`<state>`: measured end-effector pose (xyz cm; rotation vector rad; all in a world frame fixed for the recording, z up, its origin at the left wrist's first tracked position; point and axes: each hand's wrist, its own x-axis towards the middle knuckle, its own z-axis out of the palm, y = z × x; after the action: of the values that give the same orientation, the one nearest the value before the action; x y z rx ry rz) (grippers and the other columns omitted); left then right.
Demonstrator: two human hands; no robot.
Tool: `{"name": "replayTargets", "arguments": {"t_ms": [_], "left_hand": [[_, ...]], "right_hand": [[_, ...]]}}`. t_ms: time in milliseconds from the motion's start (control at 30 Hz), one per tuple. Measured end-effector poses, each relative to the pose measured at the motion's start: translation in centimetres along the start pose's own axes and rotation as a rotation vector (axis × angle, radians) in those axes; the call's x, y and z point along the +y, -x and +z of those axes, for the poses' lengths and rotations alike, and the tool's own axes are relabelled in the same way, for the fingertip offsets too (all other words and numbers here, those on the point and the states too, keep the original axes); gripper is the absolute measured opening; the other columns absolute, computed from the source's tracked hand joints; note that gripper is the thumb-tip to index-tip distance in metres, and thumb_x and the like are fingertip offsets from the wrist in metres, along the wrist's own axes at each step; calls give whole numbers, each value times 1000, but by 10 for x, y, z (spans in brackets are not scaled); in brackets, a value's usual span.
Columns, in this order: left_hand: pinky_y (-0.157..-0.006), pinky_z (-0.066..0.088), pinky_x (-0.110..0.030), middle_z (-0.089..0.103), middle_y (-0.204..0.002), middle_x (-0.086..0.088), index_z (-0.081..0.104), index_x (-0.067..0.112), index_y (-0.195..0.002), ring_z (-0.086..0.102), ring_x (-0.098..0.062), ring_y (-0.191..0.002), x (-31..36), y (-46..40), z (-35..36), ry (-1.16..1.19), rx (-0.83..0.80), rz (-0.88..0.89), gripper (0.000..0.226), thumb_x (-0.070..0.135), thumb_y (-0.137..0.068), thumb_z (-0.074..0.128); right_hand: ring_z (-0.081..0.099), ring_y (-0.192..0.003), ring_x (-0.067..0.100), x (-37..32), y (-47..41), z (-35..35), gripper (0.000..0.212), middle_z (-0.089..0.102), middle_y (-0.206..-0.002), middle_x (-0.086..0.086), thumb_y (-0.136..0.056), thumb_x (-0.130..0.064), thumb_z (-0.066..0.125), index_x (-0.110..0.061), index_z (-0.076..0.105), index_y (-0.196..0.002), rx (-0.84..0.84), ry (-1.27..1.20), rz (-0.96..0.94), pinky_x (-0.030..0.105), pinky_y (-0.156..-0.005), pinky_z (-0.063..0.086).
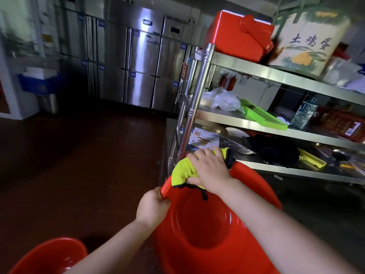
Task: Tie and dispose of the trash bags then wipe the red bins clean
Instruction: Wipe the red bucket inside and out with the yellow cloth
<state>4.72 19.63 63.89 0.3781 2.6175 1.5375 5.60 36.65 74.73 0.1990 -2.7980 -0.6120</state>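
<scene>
A big red bin [199,230] stands on the floor in front of me, empty inside. My left hand [152,207] grips its near-left rim with curled fingers. My right hand [210,171] presses a yellow cloth with black trim [182,172] onto the far rim, thumb tucked under the cloth's edge. A second red bin [49,256] shows at the bottom left, partly cut off by the frame and by my left forearm. No trash bags are in view.
A steel shelving rack [256,123] stands right behind the bin, its post [197,103] close to my right hand. It carries a red cooler [237,34], a printed box, green trays and clutter. Steel fridges [128,62] line the back wall across dark floor.
</scene>
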Motion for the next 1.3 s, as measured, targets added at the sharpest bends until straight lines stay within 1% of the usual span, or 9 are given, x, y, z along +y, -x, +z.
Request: {"name": "replayTargets", "arguments": {"t_ms": [133,300,733,900,1033,1100,1167,1233,1300], "left_hand": [[-41,28,-24,49,-51,3,47,20,-62,42,-14,-42,2,0,-1,-39,38,8,22,8,-75,59],[-45,31,-28,47,-51,2,49,16,-65,39,-17,-44,-3,-1,2,72,22,-27,21,12,-79,63],[-39,33,-26,47,-43,3,60,16,-76,41,-8,-34,-8,-3,9,234,7,-45,9,13,-82,66],[-38,35,-26,49,-40,3,62,16,-78,42,-10,-34,-18,5,6,328,32,-96,7,16,-84,65],[-39,37,-28,50,-40,2,62,17,-78,45,-11,-34,-25,12,3,330,89,-165,11,23,-86,65],[-45,44,-33,56,-47,2,61,22,-83,52,-14,-39,-23,14,-2,257,56,-187,8,29,-85,65],[-56,53,-35,63,-62,3,56,28,-89,61,-16,-54,-14,12,-10,42,-2,-158,19,39,-78,66],[-69,54,-35,62,-80,8,53,32,-101,64,-17,-77,1,1,-19,-117,21,-7,37,43,-69,68],[-82,46,-28,57,-98,9,48,28,-125,54,-18,-103,23,-16,-23,-179,51,201,64,37,-66,71]], "right_hand": [[56,-85,27,-26,-9,3,63,58,-90,3,-51,-44,82,-22,56,-104,55,49,-206,44,-89,39],[56,-70,22,-22,-9,5,63,56,-77,-1,-40,-42,86,-23,60,-94,158,76,-179,36,-72,44],[59,-77,24,10,17,24,70,61,-85,1,-46,-51,84,-23,62,-106,331,136,121,36,-76,48],[57,-74,27,28,33,24,70,59,-85,3,-49,-58,79,-22,61,-107,285,168,330,35,-67,44],[59,-82,32,47,48,24,64,58,-88,11,-61,-49,79,-15,58,-110,188,40,529,37,-66,43],[58,-91,31,55,48,22,59,58,-96,9,-72,-50,72,-18,53,-117,104,-6,499,37,-69,42],[57,-96,29,61,46,19,55,57,-101,6,-79,-52,65,-22,48,-122,55,1,425,35,-70,40],[57,-97,27,64,42,13,54,57,-102,4,-81,-53,63,-25,45,-123,45,7,346,34,-70,39],[57,-99,27,61,34,6,53,57,-103,3,-81,-51,64,-26,45,-124,28,3,241,35,-74,39]]}}
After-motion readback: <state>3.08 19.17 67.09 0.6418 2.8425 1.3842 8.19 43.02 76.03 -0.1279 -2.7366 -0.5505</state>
